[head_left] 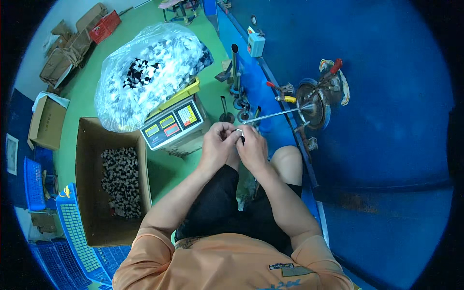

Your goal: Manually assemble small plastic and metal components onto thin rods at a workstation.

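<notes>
Above my knees, my left hand (217, 146) and my right hand (252, 151) meet with bent, pinching fingers. Between their fingertips is a small black-and-white part (239, 131), mostly covered by the fingers. Ahead and to the left, a big clear plastic bag (111, 104) holds many small white and black pieces (141, 72). It rests over a yellow tray (186, 92) on a weighing scale (171, 125). An open cardboard box (87, 193) left of my legs contains many small dark grey pieces (121, 179).
A metal rod (273, 115) reaches from near my hands to a round metal fixture (311, 104) with red-handled clamps on the blue surface (386, 145) at right. Upright metal tubes (235, 70) stand ahead. Blue crates (77, 232) and a carton (48, 121) lie at left.
</notes>
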`<state>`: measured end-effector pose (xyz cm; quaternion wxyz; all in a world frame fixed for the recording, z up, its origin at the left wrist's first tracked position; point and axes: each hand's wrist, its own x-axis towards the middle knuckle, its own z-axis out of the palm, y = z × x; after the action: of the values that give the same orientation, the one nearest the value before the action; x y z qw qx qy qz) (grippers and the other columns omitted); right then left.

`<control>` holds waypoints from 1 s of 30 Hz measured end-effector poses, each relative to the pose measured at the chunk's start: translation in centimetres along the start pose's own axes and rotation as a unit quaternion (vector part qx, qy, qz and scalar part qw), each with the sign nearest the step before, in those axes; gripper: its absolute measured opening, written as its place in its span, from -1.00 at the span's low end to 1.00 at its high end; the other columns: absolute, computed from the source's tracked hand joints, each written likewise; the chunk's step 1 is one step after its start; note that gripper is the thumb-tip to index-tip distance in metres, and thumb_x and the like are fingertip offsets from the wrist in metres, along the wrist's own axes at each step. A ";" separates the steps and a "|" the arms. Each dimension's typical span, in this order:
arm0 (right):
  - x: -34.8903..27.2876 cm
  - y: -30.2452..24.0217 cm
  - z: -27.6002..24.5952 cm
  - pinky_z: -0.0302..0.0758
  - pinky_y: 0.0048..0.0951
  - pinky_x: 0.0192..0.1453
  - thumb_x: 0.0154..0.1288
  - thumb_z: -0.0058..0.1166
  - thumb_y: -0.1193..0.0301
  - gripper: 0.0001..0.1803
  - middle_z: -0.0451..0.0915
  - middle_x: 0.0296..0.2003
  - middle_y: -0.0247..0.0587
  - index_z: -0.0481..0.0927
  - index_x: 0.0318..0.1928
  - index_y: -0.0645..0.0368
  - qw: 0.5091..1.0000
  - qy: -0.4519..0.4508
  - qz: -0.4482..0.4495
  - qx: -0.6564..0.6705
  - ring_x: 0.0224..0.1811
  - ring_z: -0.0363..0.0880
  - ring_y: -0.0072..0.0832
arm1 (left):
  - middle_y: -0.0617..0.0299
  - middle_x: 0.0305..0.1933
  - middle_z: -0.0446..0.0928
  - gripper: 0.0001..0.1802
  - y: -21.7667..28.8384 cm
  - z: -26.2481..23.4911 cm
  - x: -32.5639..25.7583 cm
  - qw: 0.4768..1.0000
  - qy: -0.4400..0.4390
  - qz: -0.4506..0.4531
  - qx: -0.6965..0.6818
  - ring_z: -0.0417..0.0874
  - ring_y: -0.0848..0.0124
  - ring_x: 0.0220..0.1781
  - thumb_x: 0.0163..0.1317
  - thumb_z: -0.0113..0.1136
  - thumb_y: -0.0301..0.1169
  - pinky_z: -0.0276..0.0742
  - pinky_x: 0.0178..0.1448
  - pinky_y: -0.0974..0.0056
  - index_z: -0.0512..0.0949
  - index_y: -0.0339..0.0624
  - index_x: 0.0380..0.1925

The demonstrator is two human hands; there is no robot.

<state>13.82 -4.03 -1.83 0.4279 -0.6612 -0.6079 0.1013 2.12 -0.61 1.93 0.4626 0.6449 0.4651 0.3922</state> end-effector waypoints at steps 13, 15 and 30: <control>0.2 0.2 -0.3 0.48 -0.32 -0.26 0.26 0.12 0.42 -0.86 0.66 -0.32 -0.20 0.55 -0.23 0.21 0.981 0.065 0.108 0.150 -0.38 0.57 -0.24 | 0.22 -0.34 0.56 -0.83 -1.3 -0.7 1.4 0.931 -0.039 -0.087 -0.352 0.55 0.51 -0.39 0.25 0.19 -0.60 0.54 -0.23 0.45 0.48 -0.27 -0.16; 0.2 0.2 -0.5 0.48 -0.34 -0.27 0.27 0.11 0.41 -0.86 0.66 -0.33 -0.22 0.55 -0.23 0.22 0.977 0.068 0.123 0.162 -0.40 0.56 -0.27 | 0.21 -0.32 0.56 -0.82 -1.2 -0.7 1.6 0.932 -0.048 -0.075 -0.351 0.56 0.51 -0.38 0.25 0.19 -0.61 0.55 -0.22 0.45 0.48 -0.27 -0.15; 1.6 -1.3 -1.7 0.27 -0.64 -0.51 0.42 0.03 0.35 -0.81 0.46 -0.51 -0.33 0.52 -0.17 0.25 0.806 0.075 0.242 0.535 -0.54 0.35 -0.68 | 0.20 -0.35 0.57 -0.78 0.7 1.0 1.4 0.951 -0.039 -0.021 -0.307 0.58 0.47 -0.37 0.26 0.17 -0.62 0.56 -0.18 0.44 0.48 -0.34 -0.09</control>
<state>14.41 -3.55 0.73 0.7195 -0.4591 -0.2437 0.4606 3.55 0.40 2.44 0.6642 0.4764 0.3173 0.4808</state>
